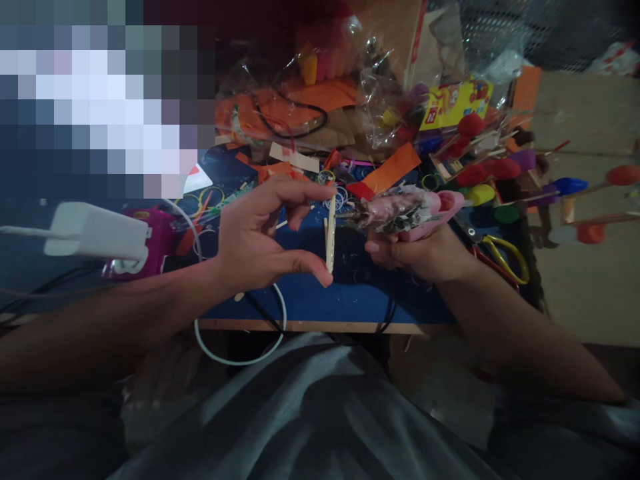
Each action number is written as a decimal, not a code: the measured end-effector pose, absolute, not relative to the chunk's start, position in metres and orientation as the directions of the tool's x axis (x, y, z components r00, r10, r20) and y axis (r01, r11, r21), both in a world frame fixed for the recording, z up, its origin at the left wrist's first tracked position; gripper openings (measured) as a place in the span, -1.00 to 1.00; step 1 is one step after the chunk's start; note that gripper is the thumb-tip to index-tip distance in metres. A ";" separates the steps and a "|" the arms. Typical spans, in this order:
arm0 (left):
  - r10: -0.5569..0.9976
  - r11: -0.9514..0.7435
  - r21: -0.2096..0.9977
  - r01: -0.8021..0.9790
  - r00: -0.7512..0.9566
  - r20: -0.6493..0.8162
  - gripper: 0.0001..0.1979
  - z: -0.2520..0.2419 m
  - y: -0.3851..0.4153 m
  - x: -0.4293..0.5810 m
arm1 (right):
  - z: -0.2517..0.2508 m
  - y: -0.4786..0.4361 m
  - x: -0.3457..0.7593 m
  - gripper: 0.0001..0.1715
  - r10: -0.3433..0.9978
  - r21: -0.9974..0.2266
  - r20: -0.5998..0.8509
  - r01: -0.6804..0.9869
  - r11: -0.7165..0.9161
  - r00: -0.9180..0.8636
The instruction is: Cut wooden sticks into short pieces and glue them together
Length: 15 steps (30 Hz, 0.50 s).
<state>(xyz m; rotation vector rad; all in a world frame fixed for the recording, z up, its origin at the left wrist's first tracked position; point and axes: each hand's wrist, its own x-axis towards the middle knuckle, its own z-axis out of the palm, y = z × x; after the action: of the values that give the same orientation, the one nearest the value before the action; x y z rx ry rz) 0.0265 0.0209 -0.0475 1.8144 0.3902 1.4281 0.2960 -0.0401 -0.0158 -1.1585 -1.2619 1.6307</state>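
Between thumb and forefinger, my left hand (270, 233) pinches a thin pale wooden stick (331, 237) by its two ends. A clear, shiny strip runs along the stick's right side. A second short piece of wood shows close behind it. Wrapped round a pink hot glue gun (425, 210), my right hand (415, 252) aims it leftward. The gun's front is smeared with brown and grey residue, and its nozzle comes up to the stick; whether they touch I cannot tell. Both hands are above the blue tabletop (320, 300).
A white plug adapter (93, 233) sits in a magenta socket block (160, 237) at left, its white cable looping past the table edge. Scissors (500, 250) lie beside my right wrist. Several balloons (503, 168), orange paper (393, 170) and plastic wrap (383, 100) crowd the back.
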 end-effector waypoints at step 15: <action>0.619 -0.682 0.702 -0.206 0.349 0.704 -0.09 -0.049 0.021 0.023 | -0.017 -0.039 0.296 -0.53 0.937 -0.967 -0.231 -0.046 -0.251 -0.262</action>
<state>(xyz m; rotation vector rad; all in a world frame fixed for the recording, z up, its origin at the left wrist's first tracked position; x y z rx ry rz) 0.0234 0.0205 -0.0494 1.8744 0.3612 1.4166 0.2957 -0.0391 -0.0166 -1.1942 -1.2092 1.6215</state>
